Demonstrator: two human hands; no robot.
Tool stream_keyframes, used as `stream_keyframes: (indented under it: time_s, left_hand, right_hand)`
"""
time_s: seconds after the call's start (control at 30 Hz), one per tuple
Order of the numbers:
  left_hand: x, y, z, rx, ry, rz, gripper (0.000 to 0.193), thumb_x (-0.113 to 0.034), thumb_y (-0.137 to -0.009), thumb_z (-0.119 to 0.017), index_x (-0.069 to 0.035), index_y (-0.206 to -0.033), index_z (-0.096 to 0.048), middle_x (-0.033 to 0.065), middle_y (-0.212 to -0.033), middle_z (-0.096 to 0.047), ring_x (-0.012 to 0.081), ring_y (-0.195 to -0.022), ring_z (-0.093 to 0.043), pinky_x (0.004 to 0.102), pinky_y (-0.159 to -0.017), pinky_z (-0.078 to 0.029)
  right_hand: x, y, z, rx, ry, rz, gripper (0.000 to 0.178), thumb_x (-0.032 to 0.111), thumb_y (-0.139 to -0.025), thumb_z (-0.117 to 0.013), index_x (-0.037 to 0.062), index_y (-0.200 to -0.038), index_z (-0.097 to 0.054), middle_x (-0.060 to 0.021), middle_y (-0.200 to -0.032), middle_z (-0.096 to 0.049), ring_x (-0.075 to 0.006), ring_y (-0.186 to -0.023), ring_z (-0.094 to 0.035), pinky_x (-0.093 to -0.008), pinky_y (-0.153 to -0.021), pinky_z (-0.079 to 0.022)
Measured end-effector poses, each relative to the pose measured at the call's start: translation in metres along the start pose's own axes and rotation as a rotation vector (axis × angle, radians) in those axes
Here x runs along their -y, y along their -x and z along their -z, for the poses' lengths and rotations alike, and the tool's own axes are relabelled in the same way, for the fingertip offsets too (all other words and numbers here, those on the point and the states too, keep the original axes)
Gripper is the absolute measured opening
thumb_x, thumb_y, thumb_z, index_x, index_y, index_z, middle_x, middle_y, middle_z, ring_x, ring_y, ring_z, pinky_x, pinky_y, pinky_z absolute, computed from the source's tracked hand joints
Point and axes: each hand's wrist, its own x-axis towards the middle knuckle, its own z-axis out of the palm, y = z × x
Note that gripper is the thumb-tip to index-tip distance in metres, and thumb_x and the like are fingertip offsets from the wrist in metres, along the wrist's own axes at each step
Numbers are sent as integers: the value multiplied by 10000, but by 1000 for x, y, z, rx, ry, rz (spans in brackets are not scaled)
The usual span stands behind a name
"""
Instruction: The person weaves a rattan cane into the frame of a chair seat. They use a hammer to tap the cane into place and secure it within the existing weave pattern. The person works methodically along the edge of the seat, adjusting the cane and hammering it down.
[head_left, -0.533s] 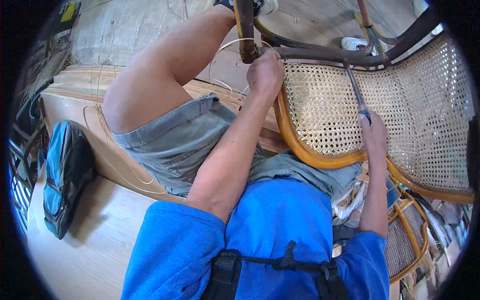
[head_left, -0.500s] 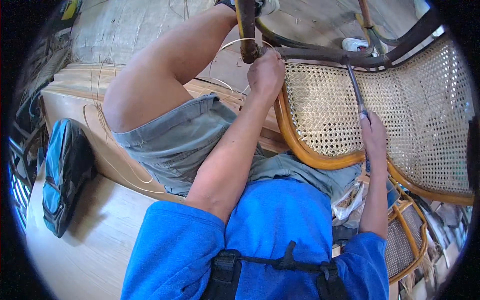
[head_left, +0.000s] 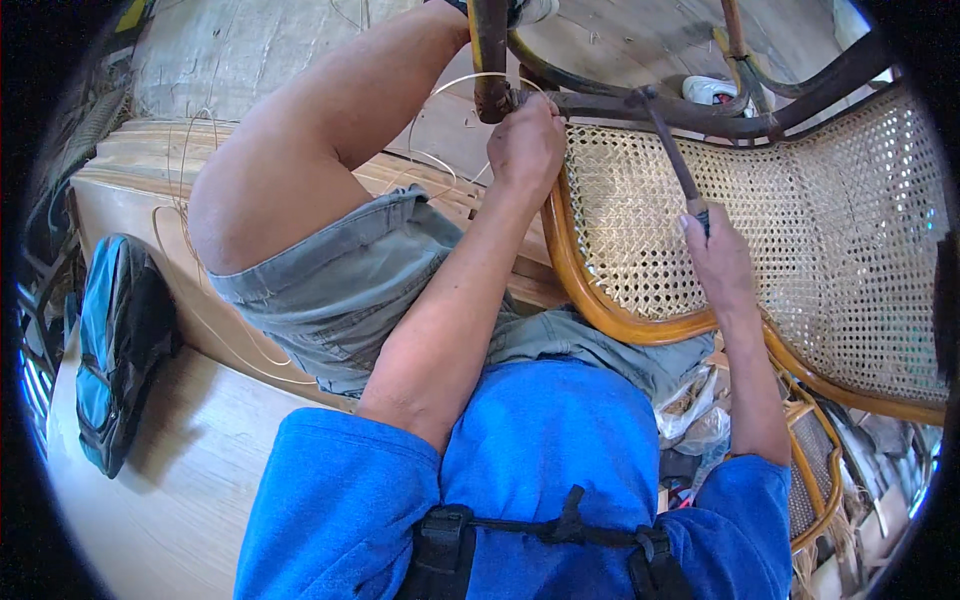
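Note:
My left hand [head_left: 525, 148] is closed at the corner joint of the dark chair frame [head_left: 640, 108], its fingertips partly hidden. A thin pale cane strip [head_left: 432, 98] loops from beside the frame's leg into these fingers. In my right hand [head_left: 722, 262] is a hammer [head_left: 672, 148], gripped by its handle with the head up by the dark rail. The hammer lies across the view of the woven cane panel [head_left: 640, 215], which has a glossy orange-brown rim [head_left: 590, 300]. This chair rests tipped over against my lap.
A blue and black backpack [head_left: 105, 350] lies at the left on a pale board. Loose cane strands [head_left: 185, 260] hang beside my knee. Plastic bags [head_left: 700, 420] and another cane-seated piece [head_left: 812, 460] are at the lower right. A white shoe [head_left: 708, 90] shows beyond the frame.
My right hand has moved left and up with the hammer, whose head now stands higher and further left by the rail. My left hand stays at the joint, shifted slightly left.

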Motion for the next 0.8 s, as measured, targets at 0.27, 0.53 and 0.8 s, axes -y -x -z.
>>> stream_keyframes:
  time_s: [0.27, 0.53, 0.8]
  left_hand:
    - [5, -1, -4, -18, 32, -19, 207, -267, -832, -600, -88, -932, -624, 183, -843, -664, 363, -828, -644, 439, -747, -500]
    - [1, 0, 2, 3, 47, -16, 202, -272, -832, -593, -99, -932, -624, 187, -855, -662, 375, -842, -637, 443, -757, -497]
    - [2, 2, 0, 3, 23, -8, 188, -265, -834, -595, -116, -945, -617, 178, -854, -665, 367, -840, -640, 443, -755, -500]
  right_hand:
    - [9, 3, 2, -24, -19, -3, 339, 365, -923, -514, 27, -930, -528, -203, -726, -612, -398, -705, -615, -495, -636, -465]
    - [6, -4, -7, 7, 155, 33, 321, 343, -921, -518, 22, -932, -533, -202, -712, -613, -406, -674, -608, -491, -608, -470]
    - [20, 6, -2, -40, -15, 14, 298, 346, -909, -544, 50, -945, -538, -200, -694, -607, -400, -672, -612, -489, -601, -467]
